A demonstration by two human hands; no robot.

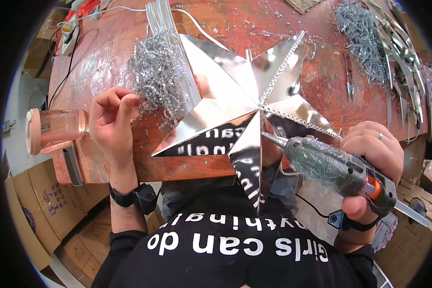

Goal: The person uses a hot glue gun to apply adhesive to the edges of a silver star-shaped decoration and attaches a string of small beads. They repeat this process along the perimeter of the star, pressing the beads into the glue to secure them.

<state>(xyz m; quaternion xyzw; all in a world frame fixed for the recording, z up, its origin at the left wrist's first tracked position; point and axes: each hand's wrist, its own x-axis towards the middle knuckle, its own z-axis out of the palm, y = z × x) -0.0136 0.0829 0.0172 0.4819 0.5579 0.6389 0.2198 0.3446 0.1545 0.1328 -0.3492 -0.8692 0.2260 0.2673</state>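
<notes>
A shiny silver five-plus-pointed star lies on the table before me, its lowest point reaching past the front edge. Strips of rhinestone trim run along two ridges, the upper right and the right one. My right hand grips a dark glue gun covered in glue strings, a white glue stick jutting from its back. The gun's nozzle comes close to the star's middle. Left of the star, my left hand is raised with thumb and fingers pinched beside a heap of silver rhinestone trim. What it pinches is too small to tell.
A clear cup with a pink lid lies left of my left wrist. Clear plastic strips and a white cord extend behind the star. More trim and stacked silver pieces fill the far right; tweezers lie nearer.
</notes>
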